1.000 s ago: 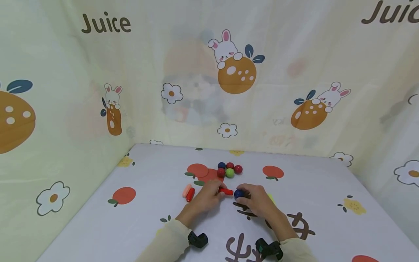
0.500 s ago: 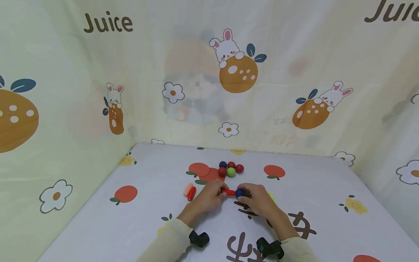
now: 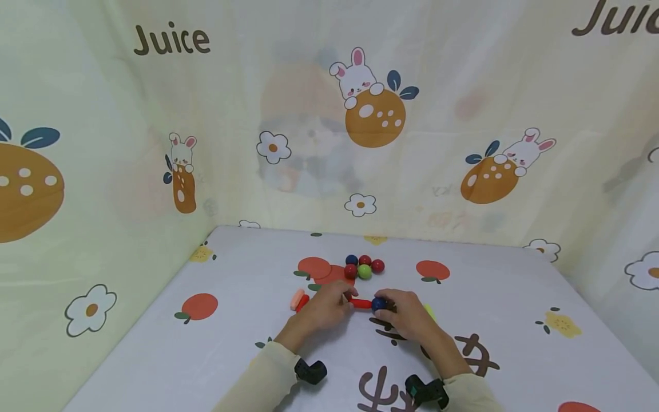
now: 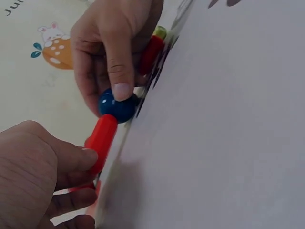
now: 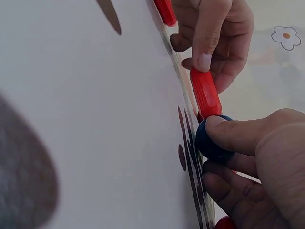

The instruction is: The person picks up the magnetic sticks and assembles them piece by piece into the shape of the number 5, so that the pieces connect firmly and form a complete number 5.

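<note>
My left hand (image 3: 329,306) pinches a red ridged plastic rod (image 3: 361,304) between thumb and fingers. A dark blue ball (image 3: 378,304) is held by the thumb and fingers of my right hand (image 3: 409,315). The rod's far end meets the ball in the left wrist view, where the thumb presses on the blue ball (image 4: 118,106); whether the rod sits inside a hole cannot be told. Behind the right hand, that view also has another red rod (image 4: 151,55) with a yellow-green end (image 4: 160,32). In the right wrist view, the left thumb lies on the pinched rod (image 5: 206,93).
Beyond the hands sits a cluster of balls: a blue one (image 3: 352,261), a green one (image 3: 364,272) and several red ones (image 3: 378,266). A pink rod (image 3: 297,298) and a red rod (image 3: 302,302) lie left of the left hand. The table (image 3: 206,366) bears a printed cloth.
The red rod has moved right against the blue ball, closing the small gap between them. My right hand keeps its grip nearly in place. The left hand now hides more of the loose red rod.
</note>
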`<action>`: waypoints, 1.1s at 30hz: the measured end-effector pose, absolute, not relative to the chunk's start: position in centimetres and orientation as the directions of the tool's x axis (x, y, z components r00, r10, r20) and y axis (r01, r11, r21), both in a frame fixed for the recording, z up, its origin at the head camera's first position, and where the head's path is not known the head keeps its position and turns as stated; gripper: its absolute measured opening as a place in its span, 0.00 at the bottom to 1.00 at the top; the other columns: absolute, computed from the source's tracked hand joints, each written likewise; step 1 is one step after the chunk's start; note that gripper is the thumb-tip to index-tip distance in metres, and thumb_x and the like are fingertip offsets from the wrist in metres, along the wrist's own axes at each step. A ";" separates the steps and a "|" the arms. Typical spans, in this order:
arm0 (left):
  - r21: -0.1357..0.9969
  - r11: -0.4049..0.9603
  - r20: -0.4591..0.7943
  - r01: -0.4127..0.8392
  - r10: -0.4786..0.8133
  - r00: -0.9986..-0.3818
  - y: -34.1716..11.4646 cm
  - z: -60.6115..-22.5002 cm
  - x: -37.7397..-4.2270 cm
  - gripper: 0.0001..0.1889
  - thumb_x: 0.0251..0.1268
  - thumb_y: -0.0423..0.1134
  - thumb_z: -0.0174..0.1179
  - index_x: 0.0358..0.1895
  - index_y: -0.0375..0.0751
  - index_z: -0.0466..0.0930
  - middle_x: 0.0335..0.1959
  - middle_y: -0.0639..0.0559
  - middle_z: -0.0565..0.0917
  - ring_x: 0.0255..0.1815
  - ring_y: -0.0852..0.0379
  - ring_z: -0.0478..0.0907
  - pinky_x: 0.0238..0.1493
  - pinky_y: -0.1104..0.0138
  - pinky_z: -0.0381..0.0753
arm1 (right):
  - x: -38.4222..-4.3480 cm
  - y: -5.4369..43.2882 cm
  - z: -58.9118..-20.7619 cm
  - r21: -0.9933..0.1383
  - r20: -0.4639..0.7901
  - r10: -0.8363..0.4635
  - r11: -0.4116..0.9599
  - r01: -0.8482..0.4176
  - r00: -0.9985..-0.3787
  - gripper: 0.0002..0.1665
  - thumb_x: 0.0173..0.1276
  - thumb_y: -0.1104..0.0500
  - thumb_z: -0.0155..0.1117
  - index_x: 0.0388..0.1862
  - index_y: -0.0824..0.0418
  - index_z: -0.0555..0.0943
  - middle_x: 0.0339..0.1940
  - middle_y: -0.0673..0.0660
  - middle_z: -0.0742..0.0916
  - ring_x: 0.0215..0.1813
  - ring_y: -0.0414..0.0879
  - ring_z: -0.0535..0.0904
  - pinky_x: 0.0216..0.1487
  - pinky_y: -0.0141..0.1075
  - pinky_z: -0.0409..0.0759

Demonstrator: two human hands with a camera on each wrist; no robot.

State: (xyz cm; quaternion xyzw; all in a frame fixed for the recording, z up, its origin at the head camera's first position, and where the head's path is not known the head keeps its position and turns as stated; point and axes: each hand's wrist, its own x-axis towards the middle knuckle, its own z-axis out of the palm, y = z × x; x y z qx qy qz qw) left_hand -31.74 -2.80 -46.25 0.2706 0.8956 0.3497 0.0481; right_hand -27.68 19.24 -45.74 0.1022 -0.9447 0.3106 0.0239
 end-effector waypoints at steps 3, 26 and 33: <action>0.672 0.599 0.099 0.435 0.510 -0.855 -3.4 -45.8 -31.8 0.15 0.71 0.36 0.62 0.59 0.45 0.81 0.49 0.59 0.80 0.48 0.61 0.75 0.51 0.66 0.80 | -27.7 19.1 -45.7 -0.575 0.102 -0.176 0.793 -0.202 -0.979 0.24 0.66 0.60 0.73 0.61 0.58 0.82 0.55 0.57 0.87 0.53 0.52 0.80 0.57 0.50 0.82; 0.549 0.724 0.053 0.417 0.468 -0.882 -9.2 -43.7 -32.1 0.25 0.57 0.43 0.74 0.59 0.47 0.82 0.58 0.52 0.80 0.64 0.47 0.69 0.60 0.42 0.73 | -27.5 18.4 -46.7 -0.593 0.110 -0.144 0.785 -0.181 -0.983 0.24 0.65 0.59 0.74 0.61 0.56 0.82 0.51 0.54 0.86 0.47 0.48 0.77 0.51 0.44 0.84; 0.452 0.783 0.014 0.428 0.473 -0.881 -9.7 -43.2 -32.5 0.26 0.56 0.45 0.75 0.61 0.53 0.82 0.56 0.53 0.80 0.58 0.50 0.68 0.54 0.49 0.72 | -27.4 19.0 -46.5 -0.584 0.117 -0.130 0.792 -0.174 -0.985 0.25 0.66 0.58 0.73 0.62 0.56 0.82 0.53 0.55 0.86 0.50 0.49 0.78 0.53 0.46 0.84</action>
